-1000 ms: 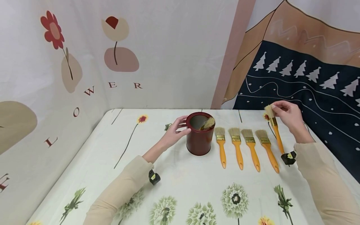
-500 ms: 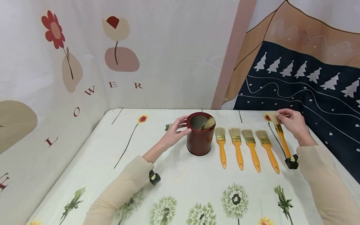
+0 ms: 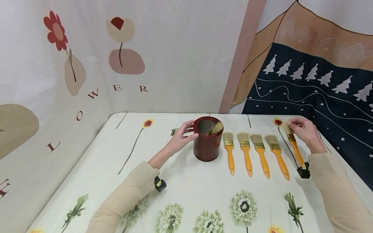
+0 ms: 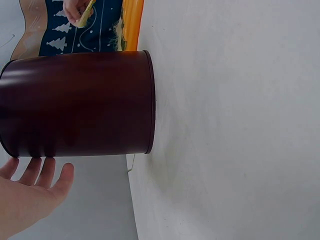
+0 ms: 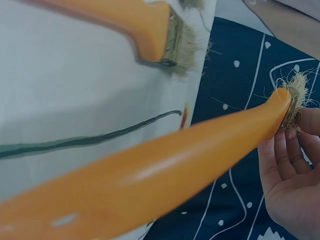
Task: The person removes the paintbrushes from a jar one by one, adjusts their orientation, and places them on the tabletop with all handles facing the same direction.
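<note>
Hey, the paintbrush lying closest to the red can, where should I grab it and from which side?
Take that brush by its orange handle, near the middle, coming straight down from above. It lies flat on the tablecloth with the handle toward you and bristles pointing away. The red can crowds the bristle end, and the next brush lies alongside, so pinch the narrow handle.
</note>
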`<state>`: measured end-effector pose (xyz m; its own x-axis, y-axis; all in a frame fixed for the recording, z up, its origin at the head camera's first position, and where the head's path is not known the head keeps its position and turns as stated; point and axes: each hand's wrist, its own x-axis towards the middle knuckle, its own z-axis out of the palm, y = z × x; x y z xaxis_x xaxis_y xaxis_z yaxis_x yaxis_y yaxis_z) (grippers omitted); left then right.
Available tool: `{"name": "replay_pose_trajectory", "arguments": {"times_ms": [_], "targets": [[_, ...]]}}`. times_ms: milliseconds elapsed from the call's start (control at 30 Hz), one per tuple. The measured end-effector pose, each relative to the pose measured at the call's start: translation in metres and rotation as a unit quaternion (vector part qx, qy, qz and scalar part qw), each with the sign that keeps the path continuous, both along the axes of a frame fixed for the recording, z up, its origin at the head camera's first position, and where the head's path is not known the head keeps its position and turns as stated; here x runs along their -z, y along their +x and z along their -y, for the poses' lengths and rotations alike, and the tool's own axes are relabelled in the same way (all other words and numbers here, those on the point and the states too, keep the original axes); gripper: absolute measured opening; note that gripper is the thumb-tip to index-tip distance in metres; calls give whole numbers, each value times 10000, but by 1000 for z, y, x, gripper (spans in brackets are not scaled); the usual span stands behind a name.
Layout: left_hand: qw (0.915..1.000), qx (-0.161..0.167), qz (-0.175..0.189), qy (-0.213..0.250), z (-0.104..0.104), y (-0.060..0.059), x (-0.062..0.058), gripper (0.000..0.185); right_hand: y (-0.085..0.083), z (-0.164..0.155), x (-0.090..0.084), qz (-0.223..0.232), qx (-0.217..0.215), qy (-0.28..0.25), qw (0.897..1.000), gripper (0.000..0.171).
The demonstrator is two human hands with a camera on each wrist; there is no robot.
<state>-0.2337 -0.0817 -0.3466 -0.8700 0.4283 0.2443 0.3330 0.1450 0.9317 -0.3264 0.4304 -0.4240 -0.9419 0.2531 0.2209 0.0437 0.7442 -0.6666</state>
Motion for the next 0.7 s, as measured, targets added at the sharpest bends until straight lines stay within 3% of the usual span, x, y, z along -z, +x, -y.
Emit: {"name": "replay_pose_trajectory", "arguments": {"times_ms": [133, 233, 467, 700], "targets": [[10000, -10, 12, 0, 0, 0, 0, 54, -12, -18, 22, -127, 8, 271, 9996, 50], [10000, -27, 30, -7, 0, 0, 0, 54, -12, -20, 26, -198, 24, 335, 9992, 49], [10000, -33, 35, -20, -1, 0, 0, 55, -3, -14, 24, -133, 25, 550, 9984, 50], [10000, -17, 55, -5, -1, 0, -1, 54, 5, -6, 20, 180, 40, 383, 9991, 47]]}}
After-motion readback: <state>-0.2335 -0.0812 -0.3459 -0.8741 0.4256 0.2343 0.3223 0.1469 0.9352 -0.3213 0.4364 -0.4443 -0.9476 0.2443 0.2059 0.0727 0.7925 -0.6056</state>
